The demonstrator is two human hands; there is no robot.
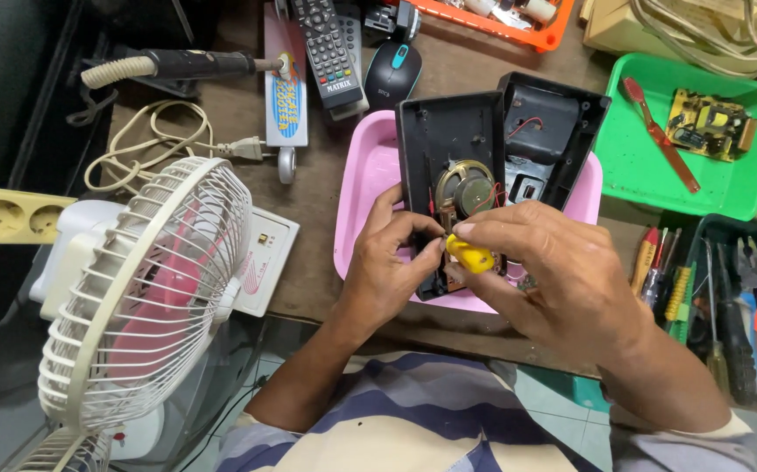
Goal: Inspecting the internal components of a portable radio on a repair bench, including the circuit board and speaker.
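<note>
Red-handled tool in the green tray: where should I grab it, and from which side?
Probably by the long red handle, from above. The tool lies flat and diagonal in the green tray, handle clear of the circuit board, so pinch across its width near the lower right end.

Both forearms are bare from elbow to wrist, with no watch, ring or glove on the left hand (387,271) or the right hand (562,280). At six o'clock a striped shirt (413,419) shows wide bands of cream, navy and grey-lilac. A short sleeve cuff (702,441) in cream and grey sits at five o'clock, near the right elbow.
</note>
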